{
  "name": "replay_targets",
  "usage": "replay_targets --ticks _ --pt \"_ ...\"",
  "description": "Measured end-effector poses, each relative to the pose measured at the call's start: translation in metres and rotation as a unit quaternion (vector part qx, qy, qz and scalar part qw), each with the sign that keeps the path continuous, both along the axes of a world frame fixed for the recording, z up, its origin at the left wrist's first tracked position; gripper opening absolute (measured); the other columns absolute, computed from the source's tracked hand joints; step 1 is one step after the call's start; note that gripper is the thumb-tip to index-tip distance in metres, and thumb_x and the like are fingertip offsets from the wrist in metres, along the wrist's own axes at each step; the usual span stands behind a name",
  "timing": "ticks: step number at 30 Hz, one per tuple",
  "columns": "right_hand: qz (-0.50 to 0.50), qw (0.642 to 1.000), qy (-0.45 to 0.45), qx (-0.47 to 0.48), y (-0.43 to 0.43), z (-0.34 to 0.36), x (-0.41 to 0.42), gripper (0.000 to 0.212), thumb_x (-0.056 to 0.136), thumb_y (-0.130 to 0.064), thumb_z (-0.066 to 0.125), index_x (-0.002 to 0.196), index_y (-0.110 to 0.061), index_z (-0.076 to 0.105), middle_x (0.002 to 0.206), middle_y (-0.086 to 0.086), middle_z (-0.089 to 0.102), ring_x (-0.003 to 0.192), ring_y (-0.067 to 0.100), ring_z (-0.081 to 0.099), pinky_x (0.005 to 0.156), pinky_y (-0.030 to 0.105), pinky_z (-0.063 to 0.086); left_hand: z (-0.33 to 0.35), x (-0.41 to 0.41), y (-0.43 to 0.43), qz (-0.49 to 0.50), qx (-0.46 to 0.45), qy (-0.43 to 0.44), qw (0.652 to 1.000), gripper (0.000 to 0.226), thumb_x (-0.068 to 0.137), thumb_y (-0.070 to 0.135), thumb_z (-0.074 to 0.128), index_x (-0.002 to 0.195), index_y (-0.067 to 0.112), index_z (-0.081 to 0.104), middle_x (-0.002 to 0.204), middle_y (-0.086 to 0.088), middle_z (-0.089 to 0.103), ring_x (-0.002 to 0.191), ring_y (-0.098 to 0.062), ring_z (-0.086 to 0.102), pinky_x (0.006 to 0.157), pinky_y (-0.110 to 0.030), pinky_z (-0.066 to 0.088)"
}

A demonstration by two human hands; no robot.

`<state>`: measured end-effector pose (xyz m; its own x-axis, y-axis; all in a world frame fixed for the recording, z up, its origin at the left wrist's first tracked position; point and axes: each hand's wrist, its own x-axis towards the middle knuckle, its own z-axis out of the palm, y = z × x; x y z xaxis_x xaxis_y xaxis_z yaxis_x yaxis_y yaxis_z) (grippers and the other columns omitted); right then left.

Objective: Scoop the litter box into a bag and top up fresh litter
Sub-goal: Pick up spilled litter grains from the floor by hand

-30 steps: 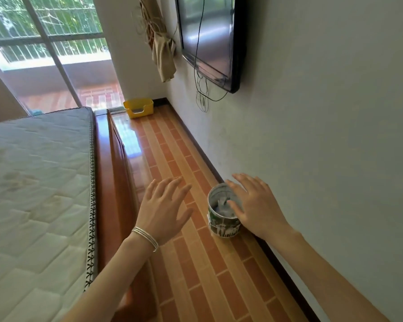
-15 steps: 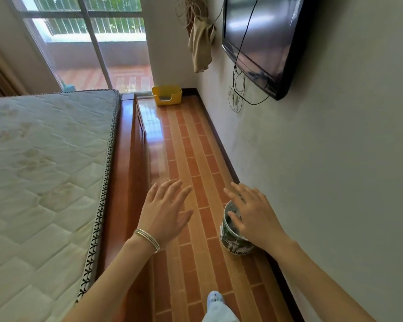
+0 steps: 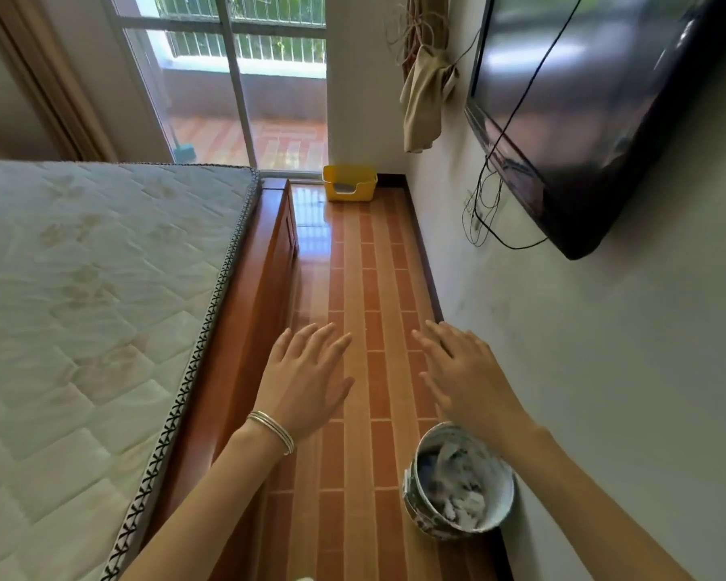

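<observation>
Both grips, the left grip (image 3: 307,383) and the right grip (image 3: 466,379), are spread flat and hold nothing, while the yellow litter box (image 3: 366,187) stands far ahead by the window (image 3: 244,77), so I judge a careless step could tip the filled round bin (image 3: 411,496) beside the wall (image 3: 562,371).

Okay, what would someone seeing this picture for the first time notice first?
The left hand and right hand stretch forward, fingers spread, over the brown tiled floor. Far ahead, a yellow litter box sits in the corner by the glass door; a round patterned bin stands by the wall below the right wrist.
</observation>
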<state>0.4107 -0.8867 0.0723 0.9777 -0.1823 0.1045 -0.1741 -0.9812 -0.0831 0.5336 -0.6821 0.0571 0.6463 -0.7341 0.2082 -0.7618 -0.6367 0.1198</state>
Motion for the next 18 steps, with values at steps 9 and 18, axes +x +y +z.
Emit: replay_targets --ticks 9,18 --pt "0.013 1.0 0.015 0.016 -0.026 -0.03 0.104 0.055 0.096 -0.035 0.042 0.146 -0.028 0.021 0.154 -0.002 0.02 0.143 0.016 0.013 0.117 0.039 0.009 -0.016 0.106 -0.027 0.007 -0.005 0.012 1.0 0.055 0.089 0.051 0.048 0.139 0.03 0.042 0.143 0.001 0.045 0.134 -0.022 0.037 0.112 -0.046 0.024" --pt "0.011 1.0 0.0 -0.009 -0.057 -0.014 0.275 0.057 0.094 -0.037 0.046 0.145 -0.028 0.024 0.151 -0.001 0.029 0.141 0.017 0.02 0.116 0.04 0.014 0.016 0.285 -0.052 -0.012 -0.007 -0.026 1.0 0.054 0.084 0.046 0.059 0.134 0.026 0.05 0.137 -0.003 0.052 0.128 -0.026 0.045 0.107 -0.051 0.032"
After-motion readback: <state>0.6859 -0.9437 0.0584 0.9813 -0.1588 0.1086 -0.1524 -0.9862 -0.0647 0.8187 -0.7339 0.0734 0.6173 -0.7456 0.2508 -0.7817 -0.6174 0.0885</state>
